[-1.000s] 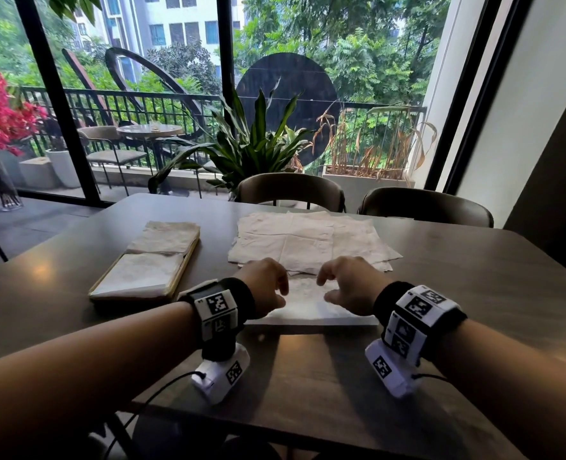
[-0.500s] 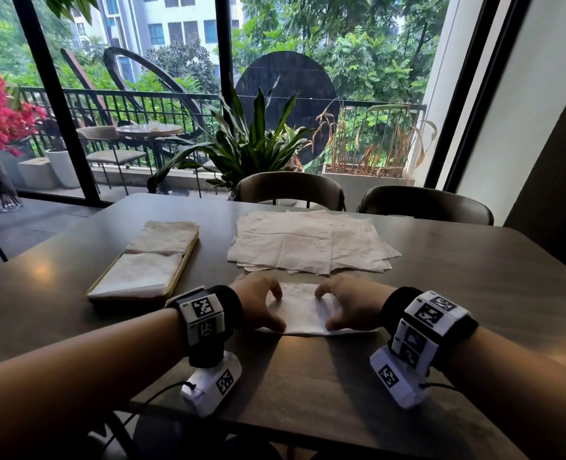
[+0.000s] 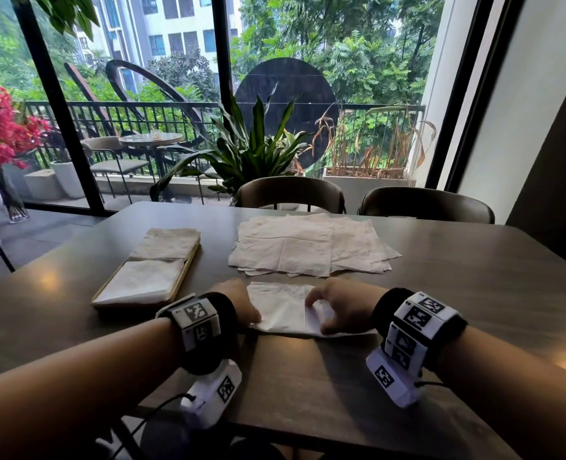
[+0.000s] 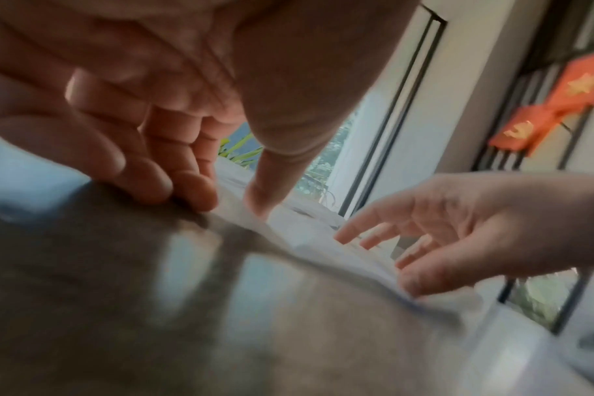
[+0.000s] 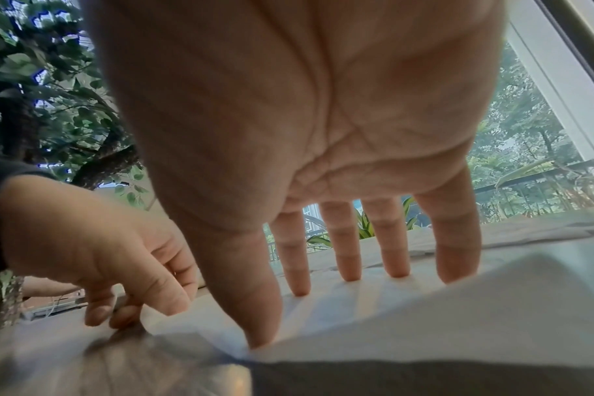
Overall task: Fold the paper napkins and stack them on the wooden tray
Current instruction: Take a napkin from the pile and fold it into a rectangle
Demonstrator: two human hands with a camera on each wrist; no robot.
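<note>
Napkin [image 3: 279, 310] lies under both hands: left hand [image 3: 238, 305] pinches its edge, right hand [image 3: 345, 305] presses open-fingered.

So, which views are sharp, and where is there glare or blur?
Head view: sharp, backlit by the window, pale glare patches on the table. Left wrist view: soft throughout, table reflections smeared. Right wrist view: right hand fairly sharp, near edge of the napkin blurred.

Two hands [image 3: 238, 305] [image 3: 344, 308], one napkin [image 3: 278, 307], one napkin pile [image 3: 308, 247], one wooden tray [image 3: 186, 270], two chairs [image 3: 291, 190] [image 3: 424, 204]
</note>
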